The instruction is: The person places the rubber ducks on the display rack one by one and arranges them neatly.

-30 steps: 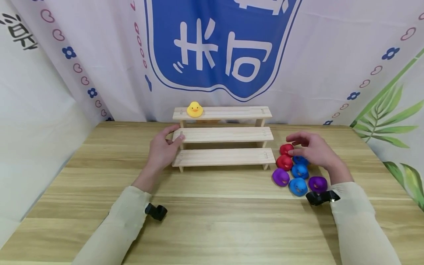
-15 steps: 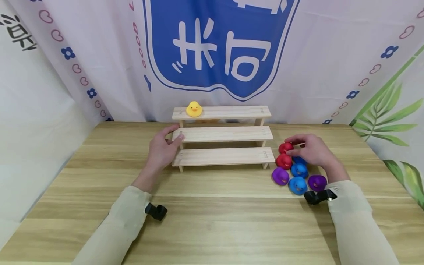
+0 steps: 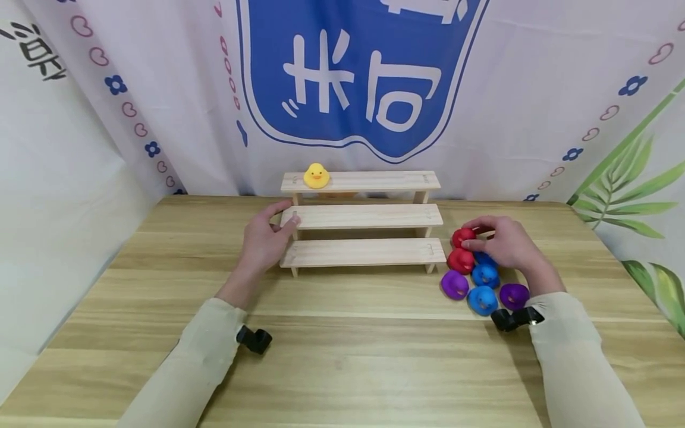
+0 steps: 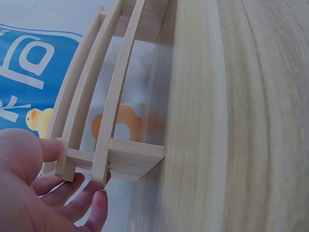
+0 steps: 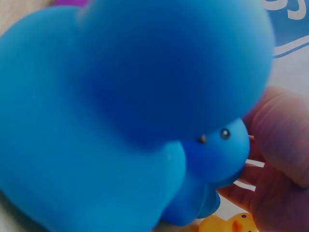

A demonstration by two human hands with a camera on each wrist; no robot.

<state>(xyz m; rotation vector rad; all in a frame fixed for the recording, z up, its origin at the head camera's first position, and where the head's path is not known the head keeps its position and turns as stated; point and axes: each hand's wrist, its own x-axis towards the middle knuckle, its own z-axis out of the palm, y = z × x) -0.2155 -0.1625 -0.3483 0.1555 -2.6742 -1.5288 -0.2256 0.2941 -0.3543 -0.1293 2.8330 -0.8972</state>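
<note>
My left hand (image 3: 264, 238) grips the left end of the middle board of a three-step wooden shelf (image 3: 364, 217). In the left wrist view the thumb lies over that board, with the fingers (image 4: 77, 203) beneath. At the right, my right hand (image 3: 505, 241) pinches the rearmost red rubber duck (image 3: 461, 236) between thumb and fingers, the duck still among the group on the table. Just in front is a second red duck (image 3: 461, 261). Blue ducks (image 5: 145, 106) fill much of the right wrist view and hide the pinched duck there.
On the top board, near its left end, sits a yellow duck (image 3: 316, 176). Blue ducks (image 3: 483, 301) and purple ducks (image 3: 454, 285) stand by the right wrist on the wooden table (image 3: 342, 368). A printed white curtain (image 3: 514, 107) hangs close behind the shelf.
My right hand has come down slightly, its thumb and fingers closing on the rear red duck. The left hand keeps its hold on the shelf.
</note>
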